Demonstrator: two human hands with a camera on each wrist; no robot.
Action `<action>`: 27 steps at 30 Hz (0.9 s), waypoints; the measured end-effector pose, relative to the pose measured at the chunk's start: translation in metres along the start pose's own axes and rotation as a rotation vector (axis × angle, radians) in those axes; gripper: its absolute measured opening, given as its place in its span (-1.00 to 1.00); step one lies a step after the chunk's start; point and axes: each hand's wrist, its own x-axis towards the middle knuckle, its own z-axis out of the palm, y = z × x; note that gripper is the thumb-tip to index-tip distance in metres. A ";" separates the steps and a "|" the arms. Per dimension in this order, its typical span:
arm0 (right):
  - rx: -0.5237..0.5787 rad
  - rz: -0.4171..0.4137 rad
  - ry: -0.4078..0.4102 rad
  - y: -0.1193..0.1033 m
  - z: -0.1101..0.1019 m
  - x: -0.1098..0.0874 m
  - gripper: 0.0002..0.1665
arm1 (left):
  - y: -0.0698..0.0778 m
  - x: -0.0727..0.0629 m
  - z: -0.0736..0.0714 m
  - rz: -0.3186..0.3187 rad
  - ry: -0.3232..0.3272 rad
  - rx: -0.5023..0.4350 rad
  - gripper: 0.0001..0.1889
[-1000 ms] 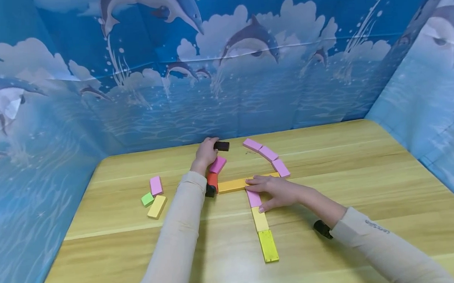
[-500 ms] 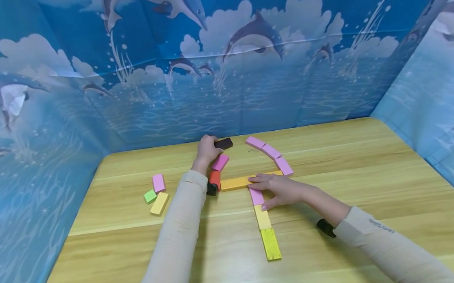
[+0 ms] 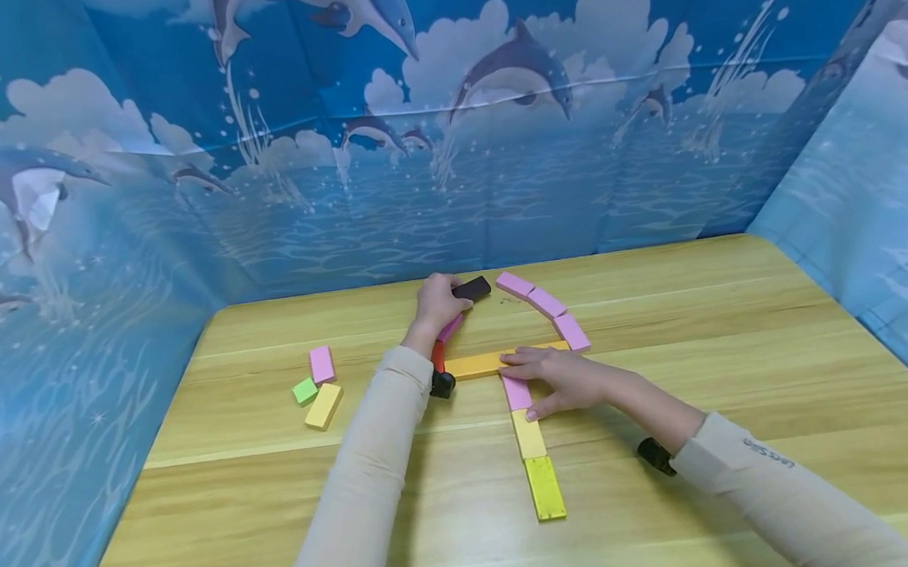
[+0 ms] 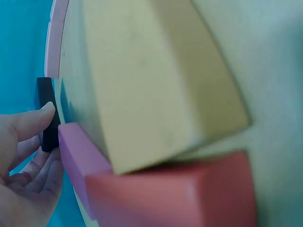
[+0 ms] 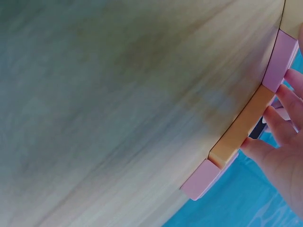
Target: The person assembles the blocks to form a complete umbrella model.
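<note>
My left hand (image 3: 436, 307) pinches a black block (image 3: 474, 289) between thumb and fingers near the table's back edge. In the left wrist view a darker pink block (image 4: 80, 161) and a red block (image 4: 147, 201) stand close by that hand. My right hand (image 3: 566, 378) rests with extended fingers on a long orange block (image 3: 474, 366); its thumb reaches a pale yellow block (image 3: 530, 435). A pink block (image 3: 516, 392) lies between those two. Three light pink blocks (image 3: 547, 303) curve from the orange block's right end toward the back.
A bright yellow block (image 3: 545, 489) ends the row at the front. Off to the left lie a loose pink block (image 3: 322, 365), a small green block (image 3: 304, 391) and a pale yellow block (image 3: 324, 406). A dolphin-printed blue curtain (image 3: 421, 201) borders the wooden table (image 3: 688, 309).
My left hand has carried the black block rightward, closer to the curved pink blocks, and the block has turned slightly. My right hand stays at the orange block.
</note>
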 end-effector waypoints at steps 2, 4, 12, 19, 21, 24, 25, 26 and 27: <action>-0.002 -0.004 0.003 0.000 0.000 0.000 -0.17 | 0.001 0.000 0.003 -0.003 0.000 -0.003 -0.70; -0.005 -0.007 0.004 0.000 0.000 0.000 -0.17 | 0.002 0.001 0.006 -0.009 0.000 -0.002 -0.70; -0.010 -0.013 0.009 0.000 0.000 -0.001 -0.17 | 0.003 0.004 0.016 -0.009 0.003 0.028 -0.73; 0.002 -0.010 -0.001 -0.001 0.001 -0.001 -0.17 | 0.002 0.004 0.021 -0.023 0.023 0.061 -0.76; -0.002 -0.010 -0.001 -0.001 0.001 0.000 -0.17 | 0.002 0.004 0.022 -0.027 0.026 0.065 -0.75; -0.014 -0.008 0.003 -0.001 0.000 -0.001 -0.17 | 0.001 0.005 0.023 -0.013 0.034 0.078 -0.74; -0.017 -0.007 0.005 -0.001 0.000 -0.001 -0.17 | 0.001 0.006 0.024 -0.007 0.036 0.083 -0.74; -0.017 -0.007 0.007 -0.001 -0.001 -0.001 -0.17 | 0.000 0.006 0.024 -0.002 0.040 0.086 -0.74; -0.019 -0.006 0.007 -0.001 -0.001 -0.001 -0.17 | 0.000 0.007 0.024 0.001 0.044 0.089 -0.74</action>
